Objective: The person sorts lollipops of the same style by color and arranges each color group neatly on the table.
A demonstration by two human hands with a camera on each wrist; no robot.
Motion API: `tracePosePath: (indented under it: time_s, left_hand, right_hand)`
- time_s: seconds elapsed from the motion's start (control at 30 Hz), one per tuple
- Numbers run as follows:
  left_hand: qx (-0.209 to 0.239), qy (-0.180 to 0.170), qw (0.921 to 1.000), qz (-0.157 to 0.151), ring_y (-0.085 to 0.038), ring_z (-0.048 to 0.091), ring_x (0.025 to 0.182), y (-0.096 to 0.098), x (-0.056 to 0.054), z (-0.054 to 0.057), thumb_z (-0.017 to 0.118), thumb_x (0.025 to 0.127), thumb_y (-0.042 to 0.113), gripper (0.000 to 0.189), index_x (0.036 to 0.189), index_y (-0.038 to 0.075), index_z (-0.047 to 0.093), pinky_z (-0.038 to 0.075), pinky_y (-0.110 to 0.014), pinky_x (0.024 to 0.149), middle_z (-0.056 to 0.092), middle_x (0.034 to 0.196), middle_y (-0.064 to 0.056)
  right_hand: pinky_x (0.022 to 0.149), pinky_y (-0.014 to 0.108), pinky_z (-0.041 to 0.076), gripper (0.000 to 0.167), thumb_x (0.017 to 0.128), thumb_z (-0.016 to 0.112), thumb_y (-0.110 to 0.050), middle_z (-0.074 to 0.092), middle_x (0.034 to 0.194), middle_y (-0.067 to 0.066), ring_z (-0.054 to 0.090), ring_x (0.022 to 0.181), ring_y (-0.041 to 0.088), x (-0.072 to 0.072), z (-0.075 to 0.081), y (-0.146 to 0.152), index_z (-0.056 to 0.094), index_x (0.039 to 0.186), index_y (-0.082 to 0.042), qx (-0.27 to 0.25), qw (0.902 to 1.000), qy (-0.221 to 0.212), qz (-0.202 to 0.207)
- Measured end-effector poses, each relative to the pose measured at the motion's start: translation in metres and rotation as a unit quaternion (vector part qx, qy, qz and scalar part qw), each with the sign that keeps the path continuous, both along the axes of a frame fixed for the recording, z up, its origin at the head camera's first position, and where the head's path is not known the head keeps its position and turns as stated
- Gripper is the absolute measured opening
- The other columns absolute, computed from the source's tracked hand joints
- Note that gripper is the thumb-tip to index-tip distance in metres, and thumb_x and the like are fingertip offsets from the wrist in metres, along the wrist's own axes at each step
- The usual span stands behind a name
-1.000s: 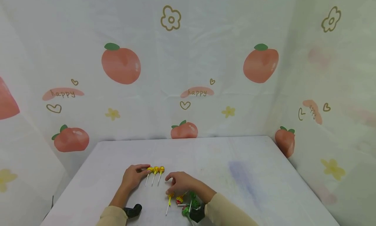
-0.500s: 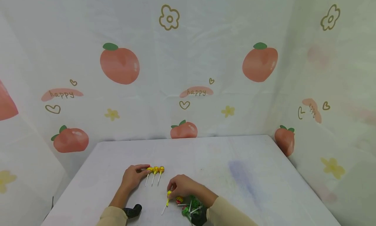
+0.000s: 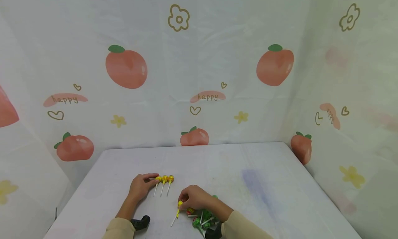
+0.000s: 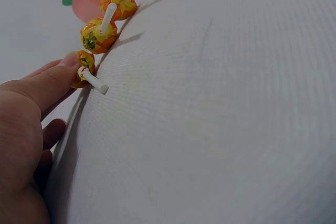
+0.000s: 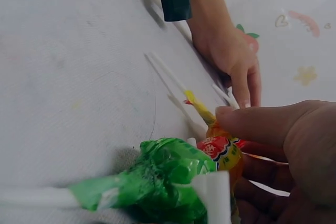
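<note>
Three yellow-wrapped lollipops lie side by side in a row on the white table [image 3: 264,214]. My left hand [image 3: 140,188] pinches the leftmost lollipop [image 4: 96,82] by its wrapped head between thumb and finger. Beside it in the left wrist view sit the middle lollipop [image 4: 95,36] and the far lollipop [image 4: 119,7], their sticks pointing toward the camera. Right of and nearer than the row, my right hand [image 3: 195,197] pinches another yellow lollipop [image 3: 179,205] by its head, its white stick slanting down-left. Its far fingers are partly hidden in the right wrist view.
Under and beside my right wrist lies a loose pile of several green lollipops [image 3: 196,222]. A red-and-yellow lollipop [image 3: 190,210] lies at its left edge, close to my right fingers. A patterned cloth wall [image 3: 205,76] stands behind the table.
My right hand has closed its fingers on the yellow lollipop, and the stick has swung a little to the left. My left hand stays on the leftmost lollipop of the row.
</note>
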State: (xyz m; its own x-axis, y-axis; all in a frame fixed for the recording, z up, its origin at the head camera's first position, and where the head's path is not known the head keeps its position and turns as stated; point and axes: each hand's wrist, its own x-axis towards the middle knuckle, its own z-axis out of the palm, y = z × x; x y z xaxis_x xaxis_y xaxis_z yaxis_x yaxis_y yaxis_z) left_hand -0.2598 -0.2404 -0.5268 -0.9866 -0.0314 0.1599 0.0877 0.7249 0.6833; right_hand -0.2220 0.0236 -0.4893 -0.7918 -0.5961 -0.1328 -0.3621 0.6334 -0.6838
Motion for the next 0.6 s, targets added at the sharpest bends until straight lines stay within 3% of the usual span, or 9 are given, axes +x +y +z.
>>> tracePosePath:
  time_s: [0.3, 0.6]
  left_hand:
    - [0.001, -0.009, 1.0000, 0.004, -0.032, 0.058, 0.103, 0.000, 0.001, 0.001, 0.076, 0.085, 0.025, 0.027, 0.110, 0.014, 0.076, 0.043, -0.053, 0.090, 0.068, 0.105, -0.008]
    - [-0.002, -0.009, 1.0000, 0.003, -0.030, 0.058, 0.099, -0.001, -0.002, -0.001, 0.076, 0.085, 0.026, 0.027, 0.109, 0.015, 0.076, 0.044, -0.051, 0.087, 0.068, 0.103, -0.006]
  right_hand:
    - [0.064, 0.023, 0.045, 0.015, 0.079, 0.081, -0.014, 0.056, 0.076, -0.011, 0.052, 0.070, 0.004, 0.002, 0.000, 0.008, 0.073, 0.091, -0.015, -0.059, 0.9974, 0.012, -0.038]
    - [0.068, 0.025, 0.050, 0.019, 0.083, 0.075, -0.006, 0.058, 0.090, -0.008, 0.058, 0.078, 0.009, -0.001, -0.003, 0.021, 0.072, 0.101, -0.011, -0.140, 0.9851, 0.004, -0.100]
